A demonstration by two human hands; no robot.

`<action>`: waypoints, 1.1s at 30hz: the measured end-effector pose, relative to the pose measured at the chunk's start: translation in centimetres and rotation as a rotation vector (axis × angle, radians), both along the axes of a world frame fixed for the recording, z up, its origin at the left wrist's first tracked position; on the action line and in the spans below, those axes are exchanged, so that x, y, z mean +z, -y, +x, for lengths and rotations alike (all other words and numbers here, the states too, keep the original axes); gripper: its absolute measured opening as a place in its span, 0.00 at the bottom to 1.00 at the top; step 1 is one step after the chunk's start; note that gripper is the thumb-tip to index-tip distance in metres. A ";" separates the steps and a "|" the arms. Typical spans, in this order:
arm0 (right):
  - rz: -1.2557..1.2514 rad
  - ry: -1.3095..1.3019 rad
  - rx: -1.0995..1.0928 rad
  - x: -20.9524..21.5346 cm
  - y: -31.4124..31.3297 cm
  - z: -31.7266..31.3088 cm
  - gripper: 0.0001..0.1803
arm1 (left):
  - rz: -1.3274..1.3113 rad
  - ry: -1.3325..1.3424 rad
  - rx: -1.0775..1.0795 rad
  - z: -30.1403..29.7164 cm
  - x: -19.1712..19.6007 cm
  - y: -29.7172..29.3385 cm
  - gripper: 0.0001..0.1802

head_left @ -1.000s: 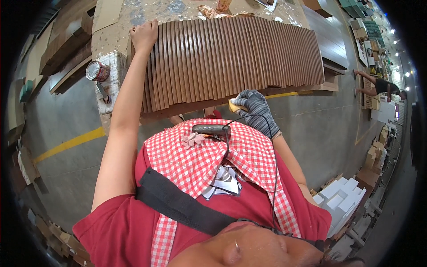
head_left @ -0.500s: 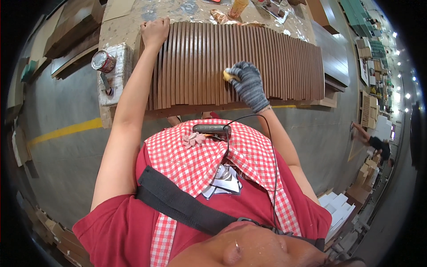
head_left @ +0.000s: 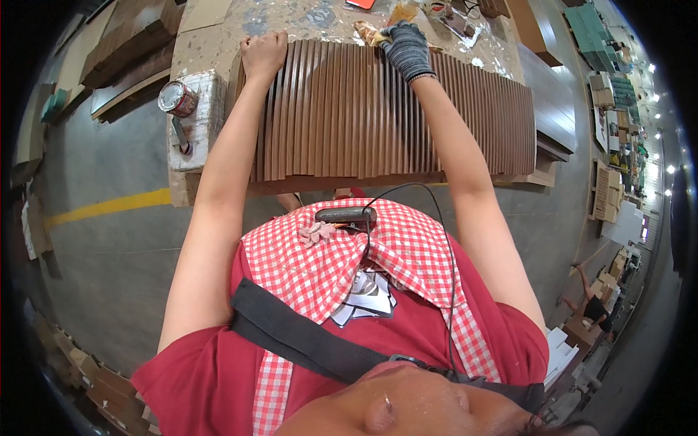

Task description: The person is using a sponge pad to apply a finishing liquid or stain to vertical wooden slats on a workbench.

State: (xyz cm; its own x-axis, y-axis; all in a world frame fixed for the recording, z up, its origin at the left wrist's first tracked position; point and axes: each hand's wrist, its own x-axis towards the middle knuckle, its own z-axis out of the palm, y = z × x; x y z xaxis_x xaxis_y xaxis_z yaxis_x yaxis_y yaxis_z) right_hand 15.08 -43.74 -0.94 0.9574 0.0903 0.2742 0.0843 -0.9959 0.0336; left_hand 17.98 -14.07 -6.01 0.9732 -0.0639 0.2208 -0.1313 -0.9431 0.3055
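Observation:
A long row of brown wooden strips (head_left: 334,109) lies side by side on the worktable, their ends toward me. My bare left hand (head_left: 265,54) is closed in a fist at the far left corner of the row; what its curled fingers hold, if anything, is hidden. At the far ends of the strips is my right hand (head_left: 407,49), in a grey knitted glove. Its fingers are closed on a small yellow sponge, now mostly hidden beside a crumpled brown-and-white rag (head_left: 369,33).
The worktable (head_left: 254,20) is splattered with paint. An open can (head_left: 177,99) and a brush (head_left: 180,136) stand on a white-stained block at the left. Behind the rag is a cup (head_left: 404,11) of amber liquid. Dark panels (head_left: 545,102) lie to the right; brown boards (head_left: 131,43) are stacked left.
My right hand has slid away from me, from the middle of the strips to their far ends. My left hand stays closed at the far left corner.

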 end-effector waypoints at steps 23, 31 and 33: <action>0.302 -0.678 0.161 3.8 -2.1 -29.2 0.17 | 0.004 -0.015 -0.046 -0.6 0.4 -0.5 0.31; 0.442 -0.690 -0.008 3.4 -2.4 -28.8 0.17 | 0.036 0.012 -0.030 -0.6 0.2 -0.7 0.30; 0.363 -0.619 0.194 5.6 -2.5 -29.0 0.18 | 0.031 0.001 -0.034 -0.5 0.3 -0.7 0.30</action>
